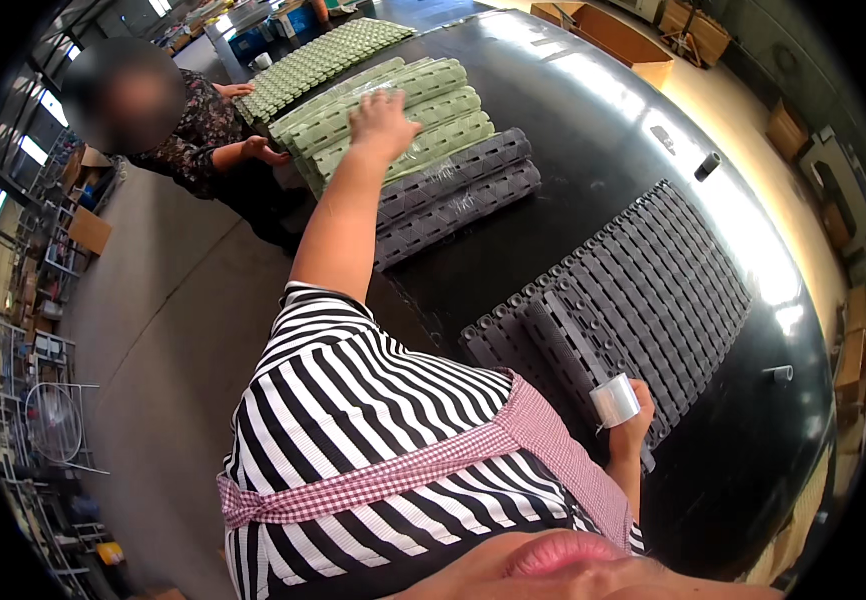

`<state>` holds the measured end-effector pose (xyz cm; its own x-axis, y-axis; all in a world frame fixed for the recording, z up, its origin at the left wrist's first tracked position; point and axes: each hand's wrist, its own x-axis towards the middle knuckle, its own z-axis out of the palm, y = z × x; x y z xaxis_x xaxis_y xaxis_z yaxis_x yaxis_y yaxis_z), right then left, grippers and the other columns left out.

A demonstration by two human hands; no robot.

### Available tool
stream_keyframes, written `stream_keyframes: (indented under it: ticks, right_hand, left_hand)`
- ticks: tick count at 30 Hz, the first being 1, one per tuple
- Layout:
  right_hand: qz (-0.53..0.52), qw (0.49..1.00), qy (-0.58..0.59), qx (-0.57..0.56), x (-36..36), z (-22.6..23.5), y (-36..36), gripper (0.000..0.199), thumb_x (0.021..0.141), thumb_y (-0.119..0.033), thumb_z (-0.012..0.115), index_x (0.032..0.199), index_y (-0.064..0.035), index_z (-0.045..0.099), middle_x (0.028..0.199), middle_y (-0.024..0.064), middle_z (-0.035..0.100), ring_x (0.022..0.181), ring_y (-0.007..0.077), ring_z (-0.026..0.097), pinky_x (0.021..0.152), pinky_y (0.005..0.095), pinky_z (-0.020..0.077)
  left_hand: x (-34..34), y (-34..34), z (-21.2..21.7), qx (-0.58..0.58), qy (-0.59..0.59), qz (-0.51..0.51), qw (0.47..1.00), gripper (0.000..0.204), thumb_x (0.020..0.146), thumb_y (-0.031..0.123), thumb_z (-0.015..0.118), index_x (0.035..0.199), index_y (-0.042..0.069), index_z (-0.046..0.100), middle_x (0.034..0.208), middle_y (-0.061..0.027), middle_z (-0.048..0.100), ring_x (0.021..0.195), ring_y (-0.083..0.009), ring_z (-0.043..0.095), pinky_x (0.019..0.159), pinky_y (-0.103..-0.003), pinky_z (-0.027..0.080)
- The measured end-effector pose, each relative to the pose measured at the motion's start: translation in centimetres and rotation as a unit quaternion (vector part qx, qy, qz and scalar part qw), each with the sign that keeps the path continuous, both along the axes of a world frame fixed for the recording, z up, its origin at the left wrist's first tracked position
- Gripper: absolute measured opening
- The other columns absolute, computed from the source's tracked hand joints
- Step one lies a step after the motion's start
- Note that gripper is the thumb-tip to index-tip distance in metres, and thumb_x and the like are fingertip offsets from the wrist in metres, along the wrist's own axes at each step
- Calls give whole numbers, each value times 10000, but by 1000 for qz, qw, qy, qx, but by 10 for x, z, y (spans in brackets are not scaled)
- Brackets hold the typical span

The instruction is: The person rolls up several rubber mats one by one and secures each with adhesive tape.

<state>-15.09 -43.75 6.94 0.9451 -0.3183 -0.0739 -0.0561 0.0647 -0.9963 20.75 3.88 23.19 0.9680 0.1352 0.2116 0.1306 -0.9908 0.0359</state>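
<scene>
Head view, left hand (383,120) spread flat on wrapped pale green mat rolls (393,115) at far side of black surface (593,130), right hand (631,425) clamped on silver tape roll (615,400) beside grey perforated mat (643,290), grey rolls (453,200) between, brown cardboard boxes (613,35) beyond, another person's hands (263,150) at green stack.

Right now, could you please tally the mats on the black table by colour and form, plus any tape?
Dark grey rolled mats: 2
Dark grey flat mat: 1
Green flat mat: 1
Green rolled stack, rolls uncountable: 1
Tape roll: 1
Total: 6
</scene>
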Motion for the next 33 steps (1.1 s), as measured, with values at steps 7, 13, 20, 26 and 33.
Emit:
stream_keyframes:
  ticks: [7,13,20,26,33]
  right_hand:
    - [4,997,29,76,0,-5,-8,75,945,-62,628,962,-17,687,859,35,678,755,109,627,692,267,527]
    - [12,982,73,177,9,9,-13,163,977,-107,638,1106,-21,690,1037,71,721,901,154,703,789,297,575]
    - [28,995,62,75,14,21,-12,304,950,-155,682,1223,-29,728,1122,53,739,949,132,693,817,274,551]
    - [30,996,68,47,11,4,-15,157,941,-180,703,1008,-39,725,955,15,708,833,97,630,730,275,509]
    - [20,997,68,26,11,5,-10,147,937,-188,703,955,-42,712,911,16,697,816,93,614,718,278,506]
  left_hand:
    - [-149,-217,-35,-151,173,-638,735,858,792,188,855,1551,137,457,1653,-166,358,1526,-374,325,1246,-464,305]
    - [-222,-295,-90,-237,140,-718,639,954,736,184,895,1564,171,421,1617,-158,402,1510,-362,354,1242,-551,267]
    - [-231,-314,-100,-386,164,-679,603,430,800,193,820,1185,129,639,1296,-104,646,1243,-353,571,1092,-469,415]
    - [-219,-322,-73,-394,213,-670,591,112,922,115,739,961,33,673,1108,-83,685,1023,-266,673,895,-363,532]
    - [-200,-325,-62,-336,230,-714,569,157,933,44,682,1090,48,676,1092,-97,654,993,-280,645,882,-368,532]
